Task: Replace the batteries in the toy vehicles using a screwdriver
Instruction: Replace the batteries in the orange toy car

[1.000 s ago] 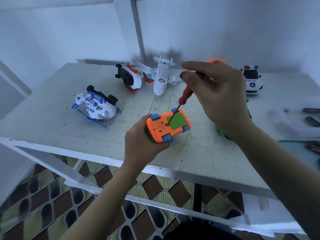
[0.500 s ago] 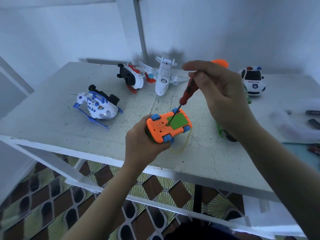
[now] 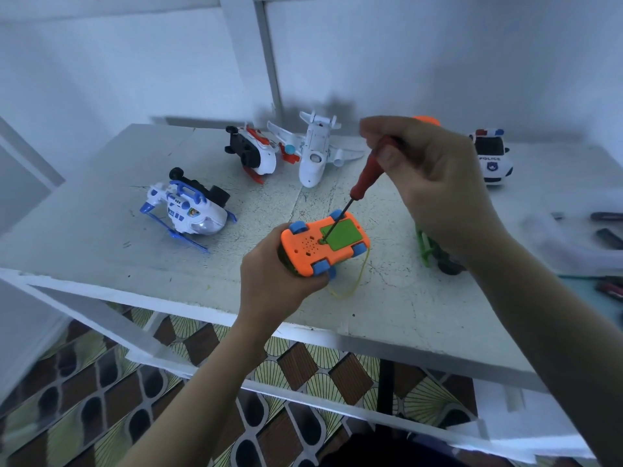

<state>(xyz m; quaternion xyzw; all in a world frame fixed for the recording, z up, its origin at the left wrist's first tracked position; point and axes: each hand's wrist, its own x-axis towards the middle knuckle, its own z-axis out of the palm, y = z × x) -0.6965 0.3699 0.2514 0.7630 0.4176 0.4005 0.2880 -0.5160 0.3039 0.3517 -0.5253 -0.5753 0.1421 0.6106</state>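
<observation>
Slippage is the risk: left hand (image 3: 269, 281) grips the upturned orange car (image 3: 305, 246) over the counter (image 3: 101, 237), at 6 o'clock from the white plane (image 3: 315, 153), while right hand (image 3: 438, 183) pinches the screwdriver (image 3: 365, 173), tip on the green cover (image 3: 342, 232); tilted pressure could strip its screw.

This looks like a plain room in a home. A scuffed white table (image 3: 101, 230) stands against a bare white wall (image 3: 135, 62) over a patterned brown-and-green floor (image 3: 101, 399), with a helicopter (image 3: 188, 210), plane (image 3: 315, 153) and police car (image 3: 492, 156) on top.
</observation>
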